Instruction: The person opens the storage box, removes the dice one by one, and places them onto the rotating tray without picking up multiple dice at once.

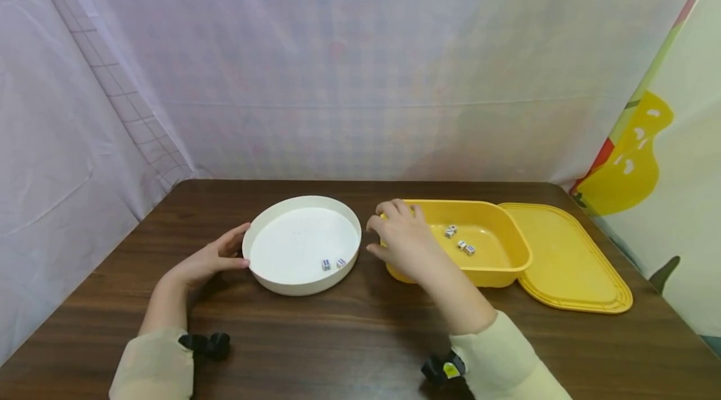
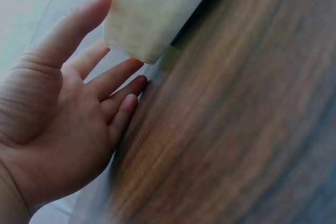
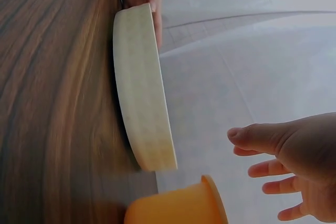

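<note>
A round white tray stands on the table, with two small dice near its front right wall. My left hand touches the tray's left side, thumb and fingers extended against the outer wall. Above the left end of a yellow plastic box is my right hand, hiding that corner in the head view. In the right wrist view, the right hand's fingers are spread loosely with nothing between them. Inside the box lie several white dice.
A yellow lid lies flat right of the box, partly beneath its edge. The dark wooden table reaches back to a pale curtain. Black wrist straps are worn at both sleeves.
</note>
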### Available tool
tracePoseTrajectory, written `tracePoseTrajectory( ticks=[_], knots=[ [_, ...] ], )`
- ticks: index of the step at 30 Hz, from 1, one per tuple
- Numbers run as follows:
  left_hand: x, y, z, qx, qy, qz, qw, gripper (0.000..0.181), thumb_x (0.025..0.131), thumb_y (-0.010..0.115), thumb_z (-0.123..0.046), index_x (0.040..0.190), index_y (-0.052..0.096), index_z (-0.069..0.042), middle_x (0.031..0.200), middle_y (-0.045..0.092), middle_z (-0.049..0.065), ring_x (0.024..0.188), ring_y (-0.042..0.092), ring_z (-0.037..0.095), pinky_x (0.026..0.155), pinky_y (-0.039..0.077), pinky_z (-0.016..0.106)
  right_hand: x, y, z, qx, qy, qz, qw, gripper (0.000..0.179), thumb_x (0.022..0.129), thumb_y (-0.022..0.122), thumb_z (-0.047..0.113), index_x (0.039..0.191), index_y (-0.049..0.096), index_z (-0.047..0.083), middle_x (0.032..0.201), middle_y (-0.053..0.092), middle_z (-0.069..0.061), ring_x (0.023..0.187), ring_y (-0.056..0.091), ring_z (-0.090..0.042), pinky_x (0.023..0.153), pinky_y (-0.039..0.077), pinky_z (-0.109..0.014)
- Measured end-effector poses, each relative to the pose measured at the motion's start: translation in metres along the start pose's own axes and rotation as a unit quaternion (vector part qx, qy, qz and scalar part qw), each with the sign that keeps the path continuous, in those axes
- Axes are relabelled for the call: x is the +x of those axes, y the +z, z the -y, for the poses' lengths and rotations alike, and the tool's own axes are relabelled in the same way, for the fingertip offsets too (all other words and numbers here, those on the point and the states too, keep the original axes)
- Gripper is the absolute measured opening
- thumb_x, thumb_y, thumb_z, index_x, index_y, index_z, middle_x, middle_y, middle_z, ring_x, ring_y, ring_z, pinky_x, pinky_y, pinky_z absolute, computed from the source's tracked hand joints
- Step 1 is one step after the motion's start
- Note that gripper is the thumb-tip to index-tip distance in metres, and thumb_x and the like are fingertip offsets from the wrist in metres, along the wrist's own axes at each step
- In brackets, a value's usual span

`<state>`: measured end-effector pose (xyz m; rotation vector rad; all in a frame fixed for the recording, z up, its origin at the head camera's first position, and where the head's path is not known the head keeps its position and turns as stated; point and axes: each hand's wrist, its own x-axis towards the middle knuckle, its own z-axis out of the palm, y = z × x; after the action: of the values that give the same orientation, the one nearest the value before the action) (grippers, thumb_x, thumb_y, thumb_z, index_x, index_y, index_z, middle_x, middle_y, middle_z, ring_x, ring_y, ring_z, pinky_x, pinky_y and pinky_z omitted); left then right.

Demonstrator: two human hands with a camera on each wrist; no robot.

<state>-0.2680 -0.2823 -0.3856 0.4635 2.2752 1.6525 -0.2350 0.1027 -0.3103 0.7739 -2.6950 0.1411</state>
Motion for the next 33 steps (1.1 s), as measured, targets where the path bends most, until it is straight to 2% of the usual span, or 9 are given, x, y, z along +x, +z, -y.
tracePoseTrajectory(
  ticks=[8, 21, 33],
  knots=[
    [0.001, 0.000, 0.001, 0.002, 0.001, 0.000, 1.0000, 0.087, 0.089, 0.067, -0.012, 0.153, 0.008, -0.003, 0.155, 0.009, 0.028, 0.141, 0.004, 0.040, 0.108, 0.005, 0.059, -0.007, -0.007, -0.009, 0.002, 0.013, 0.002, 0.9999, 0.024, 0.084, 0.075, 0.033, 0.100, 0.069, 0.016, 0.120, 0.055, -0.009, 0.118, 0.042, -0.032, 0.098, 0.030, -0.056],
    [-0.002, 0.000, 0.001, 0.001, -0.007, -0.006, 1.0000, 0.088, 0.089, 0.067, -0.012, 0.153, 0.008, -0.003, 0.154, 0.009, 0.028, 0.141, 0.003, 0.040, 0.108, 0.005, 0.060, -0.019, -0.009, -0.032, -0.007, 0.013, -0.010, 0.9998, 0.026, 0.083, 0.076, 0.029, 0.101, 0.068, 0.013, 0.120, 0.055, -0.014, 0.117, 0.043, -0.036, 0.094, 0.031, -0.060],
    [-0.001, 0.001, 0.000, 0.004, -0.008, -0.005, 0.9999, 0.087, 0.089, 0.067, -0.012, 0.153, 0.008, -0.004, 0.155, 0.009, 0.028, 0.141, 0.003, 0.041, 0.108, 0.005, 0.060, -0.027, -0.013, -0.056, 0.005, 0.040, -0.022, 0.9990, 0.021, 0.083, 0.077, 0.026, 0.097, 0.068, 0.013, 0.118, 0.054, -0.014, 0.115, 0.043, -0.038, 0.092, 0.032, -0.061]
  ],
)
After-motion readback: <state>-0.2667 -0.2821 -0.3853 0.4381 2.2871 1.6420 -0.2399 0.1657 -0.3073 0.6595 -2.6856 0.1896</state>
